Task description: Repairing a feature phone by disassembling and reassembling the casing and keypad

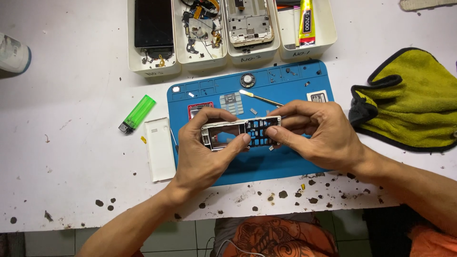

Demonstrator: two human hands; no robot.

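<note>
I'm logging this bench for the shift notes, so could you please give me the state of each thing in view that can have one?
Phone frame: stripped, keypad openings empty, held over the blue mat.
Left hand: gripping the frame's left end.
Right hand: gripping its right end.
White back cover: detached, flat on the table.
Green lighter: lying on its side, unlit.
Glue tube: lying in the rightmost tray.
Yellow cloth: crumpled.
</note>
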